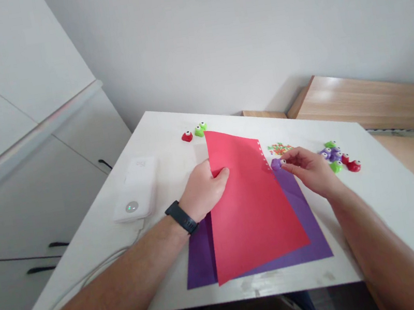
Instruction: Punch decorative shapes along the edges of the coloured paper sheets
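Left hand (204, 189) pinched red sheet (256, 215); right hand (313, 169) pinched purple googly-eyed piece (276, 164) at notched edge; table (378, 222) front edge near.

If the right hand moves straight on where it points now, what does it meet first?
Beyond the purple punch it holds, the right hand would probably meet the red sheet, at its notched edge; depth is unclear.
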A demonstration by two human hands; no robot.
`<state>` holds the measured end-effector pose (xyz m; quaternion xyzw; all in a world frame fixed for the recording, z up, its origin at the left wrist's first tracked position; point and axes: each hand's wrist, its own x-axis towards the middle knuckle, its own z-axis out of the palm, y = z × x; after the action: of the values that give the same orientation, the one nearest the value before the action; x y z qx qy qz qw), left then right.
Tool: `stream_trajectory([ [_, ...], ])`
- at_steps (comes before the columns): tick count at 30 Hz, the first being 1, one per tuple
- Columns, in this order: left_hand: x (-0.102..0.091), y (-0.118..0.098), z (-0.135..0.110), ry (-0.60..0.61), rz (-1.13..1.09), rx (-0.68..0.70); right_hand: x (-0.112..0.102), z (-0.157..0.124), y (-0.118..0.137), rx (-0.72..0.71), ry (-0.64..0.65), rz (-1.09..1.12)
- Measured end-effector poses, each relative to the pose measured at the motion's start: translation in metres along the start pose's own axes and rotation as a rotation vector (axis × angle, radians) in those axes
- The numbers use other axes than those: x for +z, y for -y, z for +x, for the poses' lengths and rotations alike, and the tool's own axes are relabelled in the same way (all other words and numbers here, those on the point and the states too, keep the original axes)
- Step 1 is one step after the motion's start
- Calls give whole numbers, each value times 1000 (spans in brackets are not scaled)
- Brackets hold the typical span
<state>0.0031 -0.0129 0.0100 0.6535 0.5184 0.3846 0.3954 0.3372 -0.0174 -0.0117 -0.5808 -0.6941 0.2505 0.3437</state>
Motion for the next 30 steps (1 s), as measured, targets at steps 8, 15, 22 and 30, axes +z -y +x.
stream_trajectory([
  [8,-4,3,2,29,-19,-46,-4,-11,9,1,58,-202],
  [15,-6,1,0,61,-75,-64,-1,-13,16,-53,99,-198],
  [22,-7,-1,-1,41,-44,-82,4,-13,19,-35,68,-343],
  [30,-7,-8,-1,8,-75,-71,1,-10,15,-38,85,-374],
])
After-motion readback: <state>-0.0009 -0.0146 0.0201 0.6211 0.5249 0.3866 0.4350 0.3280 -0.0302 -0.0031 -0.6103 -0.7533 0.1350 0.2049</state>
